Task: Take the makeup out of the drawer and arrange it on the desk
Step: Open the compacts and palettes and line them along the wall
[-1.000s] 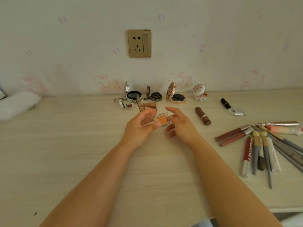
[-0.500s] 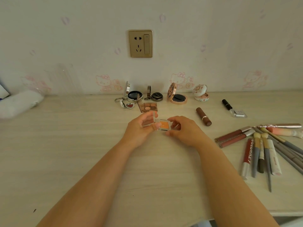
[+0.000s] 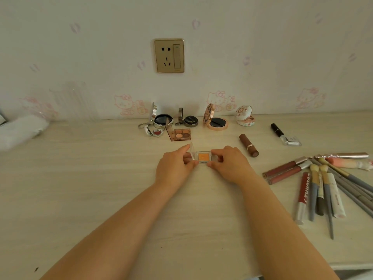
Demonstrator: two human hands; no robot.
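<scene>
A small clear case with an orange powder pan (image 3: 203,157) sits low over the desk (image 3: 80,188) at its middle, lid raised upright on the left. My left hand (image 3: 174,166) pinches the clear lid. My right hand (image 3: 230,164) pinches the pan's right side. Behind them lies an open brown eyeshadow palette (image 3: 180,134). Open compacts line the wall: a silver one (image 3: 161,118), a dark one (image 3: 188,120), a rose-gold one (image 3: 216,121) and a white floral one (image 3: 245,117).
A brown lipstick (image 3: 248,145) lies right of my hands, a black lipstick (image 3: 277,129) farther back beside its clear cap (image 3: 292,140). Lip glosses, brushes and tubes (image 3: 327,184) crowd the right side. Keyring charms (image 3: 152,131) lie left of the palette. White cloth (image 3: 20,130) lies far left.
The orange case has come down from the air toward the desk and stands open. My right hand, apart from it a second ago, has taken hold of the pan.
</scene>
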